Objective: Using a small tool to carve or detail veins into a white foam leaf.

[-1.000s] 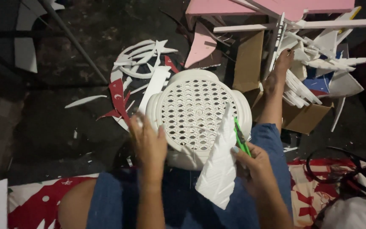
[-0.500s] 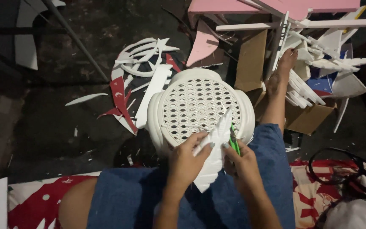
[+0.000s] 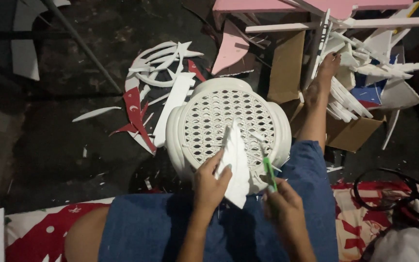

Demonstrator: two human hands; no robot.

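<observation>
Your left hand grips the white foam piece on the white stool; right hand clasps the green cutter: steady the piece, cut away from fingers.

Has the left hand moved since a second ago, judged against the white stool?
Yes. The left hand has shifted right along the stool's near edge, from its left side toward the middle, and now holds the white foam piece beside the right hand.

White lattice stool, green knife, white foam piece.
</observation>
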